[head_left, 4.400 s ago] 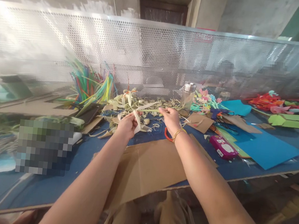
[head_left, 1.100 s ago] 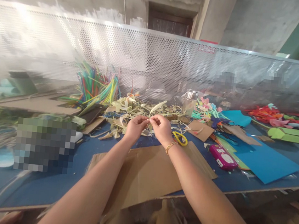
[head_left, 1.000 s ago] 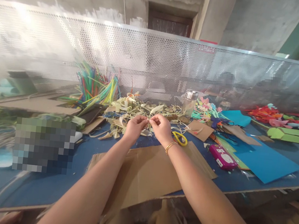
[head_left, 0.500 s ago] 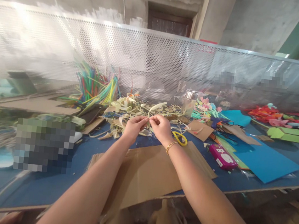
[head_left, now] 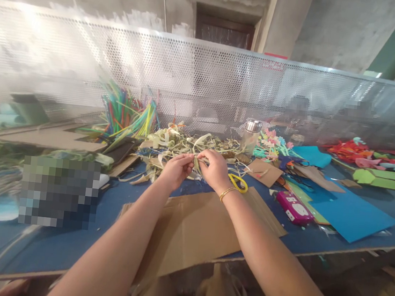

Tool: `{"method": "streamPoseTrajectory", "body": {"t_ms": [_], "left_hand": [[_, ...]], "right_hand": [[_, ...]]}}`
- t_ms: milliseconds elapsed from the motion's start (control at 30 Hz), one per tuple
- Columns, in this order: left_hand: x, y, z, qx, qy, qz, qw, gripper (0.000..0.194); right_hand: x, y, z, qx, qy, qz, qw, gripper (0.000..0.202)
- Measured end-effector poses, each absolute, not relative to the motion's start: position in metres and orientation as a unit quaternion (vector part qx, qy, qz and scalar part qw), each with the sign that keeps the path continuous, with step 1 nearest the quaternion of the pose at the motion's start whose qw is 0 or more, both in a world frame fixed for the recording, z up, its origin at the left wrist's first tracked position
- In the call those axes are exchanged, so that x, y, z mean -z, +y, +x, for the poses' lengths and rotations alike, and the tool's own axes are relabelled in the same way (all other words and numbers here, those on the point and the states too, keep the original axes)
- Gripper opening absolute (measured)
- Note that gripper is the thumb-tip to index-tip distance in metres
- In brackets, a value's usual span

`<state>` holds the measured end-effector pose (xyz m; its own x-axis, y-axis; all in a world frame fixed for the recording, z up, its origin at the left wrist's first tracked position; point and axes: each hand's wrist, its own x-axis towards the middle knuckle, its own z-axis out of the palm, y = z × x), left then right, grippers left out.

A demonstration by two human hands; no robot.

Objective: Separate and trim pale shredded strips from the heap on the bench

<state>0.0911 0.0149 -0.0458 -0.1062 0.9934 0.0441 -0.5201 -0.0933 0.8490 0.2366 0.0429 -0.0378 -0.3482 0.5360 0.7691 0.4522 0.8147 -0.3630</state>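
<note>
Left hand [head_left: 176, 171] and right hand [head_left: 215, 171], fingertips pinched nearly closed, meet on a pale strip [head_left: 196, 161]; exact contact too small to tell. Hands sit close together, probably for fine control of something thin and limp; a free end curls above the grip. Just beyond: pile of similar strips [head_left: 165, 139], likely kept within reach. Right of the grip: yellow loop [head_left: 238, 183]. Nearer the person: cardboard sheet [head_left: 199, 228], perhaps a work surface.
</note>
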Motion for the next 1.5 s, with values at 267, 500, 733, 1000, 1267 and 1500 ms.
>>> {"method": "streamPoseTrajectory", "body": {"t_ms": [267,500,733,1000,1267,1500], "left_hand": [[0.046,0.016,0.088,-0.649,0.348,0.331,0.59,0.017],[0.047,0.015,0.089,-0.662,0.348,0.334,0.574,0.021],[0.05,0.016,0.091,-0.66,0.359,0.365,0.55,0.024],[0.055,0.019,0.093,-0.653,0.4,0.43,0.478,0.028],[0.047,0.014,0.092,-0.633,0.42,0.495,0.422,0.028],[0.047,0.012,0.091,-0.628,0.4,0.514,0.425,0.036]], "right_hand": [[0.034,0.042,0.239,-0.024,-0.833,-0.285,0.473,0.014],[0.033,0.044,0.24,-0.006,-0.837,-0.284,0.468,0.016],[0.033,0.044,0.24,-0.021,-0.834,-0.291,0.468,0.01],[0.047,0.051,0.231,-0.263,-0.733,-0.333,0.532,0.019],[0.051,0.057,0.225,-0.495,-0.624,-0.302,0.524,0.035],[0.051,0.058,0.225,-0.536,-0.58,-0.308,0.531,0.035]]}}
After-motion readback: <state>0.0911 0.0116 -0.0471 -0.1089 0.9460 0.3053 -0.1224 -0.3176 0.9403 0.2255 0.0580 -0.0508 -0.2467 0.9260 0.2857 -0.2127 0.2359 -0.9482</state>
